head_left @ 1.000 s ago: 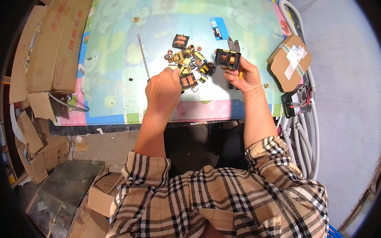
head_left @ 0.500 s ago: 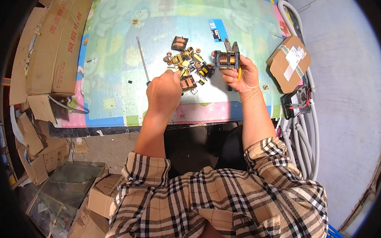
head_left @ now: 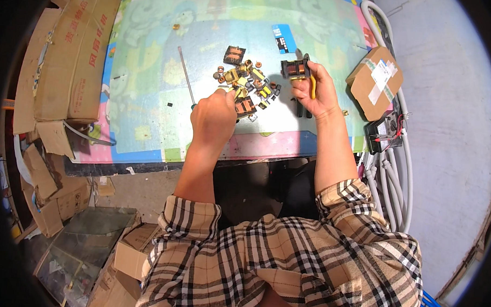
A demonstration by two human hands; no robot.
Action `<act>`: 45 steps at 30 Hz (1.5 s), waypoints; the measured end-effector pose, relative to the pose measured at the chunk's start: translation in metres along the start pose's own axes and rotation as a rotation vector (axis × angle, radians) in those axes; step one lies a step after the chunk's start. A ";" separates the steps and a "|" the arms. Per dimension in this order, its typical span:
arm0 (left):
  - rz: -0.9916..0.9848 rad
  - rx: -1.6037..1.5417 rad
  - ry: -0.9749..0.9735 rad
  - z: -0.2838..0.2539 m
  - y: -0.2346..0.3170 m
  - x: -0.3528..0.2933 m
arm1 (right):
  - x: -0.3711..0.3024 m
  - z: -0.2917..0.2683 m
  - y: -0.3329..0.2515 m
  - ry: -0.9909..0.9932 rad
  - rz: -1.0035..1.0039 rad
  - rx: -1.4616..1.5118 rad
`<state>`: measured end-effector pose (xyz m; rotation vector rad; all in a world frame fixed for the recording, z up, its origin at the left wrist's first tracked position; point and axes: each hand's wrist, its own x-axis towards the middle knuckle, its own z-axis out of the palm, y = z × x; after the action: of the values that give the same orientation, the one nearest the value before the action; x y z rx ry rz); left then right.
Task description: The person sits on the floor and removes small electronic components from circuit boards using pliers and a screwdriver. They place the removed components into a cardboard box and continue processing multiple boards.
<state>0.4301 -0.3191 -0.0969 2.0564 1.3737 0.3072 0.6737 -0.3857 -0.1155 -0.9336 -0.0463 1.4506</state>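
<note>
My right hand (head_left: 322, 94) is raised over the table and closed around a small transformer (head_left: 295, 68) with a black frame and copper-coloured winding. Pliers are in the same hand, with a yellow handle (head_left: 313, 86) showing by the fingers and their jaws mostly hidden behind the transformer. My left hand (head_left: 213, 113) is closed, its fingertips at the near left edge of a heap of small coils and transformers (head_left: 250, 78). What those fingers hold, if anything, is hidden. Beside this hand lies a screwdriver (head_left: 186, 73), its handle end partly covered by the hand.
A blue card (head_left: 283, 38) lies beyond my right hand. Cardboard boxes (head_left: 76, 55) stand at the left. On the right are a flat cardboard piece (head_left: 375, 82), a black meter with red leads (head_left: 383, 132) and grey hoses (head_left: 398, 191). Below my right hand lies a dark slim object (head_left: 300, 108).
My right hand has moved slightly right and turned, tilting the transformer so the plier jaws show less. The left hand stays at the heap, nearly still.
</note>
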 end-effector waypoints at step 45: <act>-0.023 0.083 -0.072 0.007 0.010 0.008 | 0.040 -0.006 0.064 0.436 -0.269 -1.855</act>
<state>0.4444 -0.3169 -0.0979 2.0971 1.3866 0.1675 0.6322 -0.3647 -0.1756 -2.5243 -1.2916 0.5774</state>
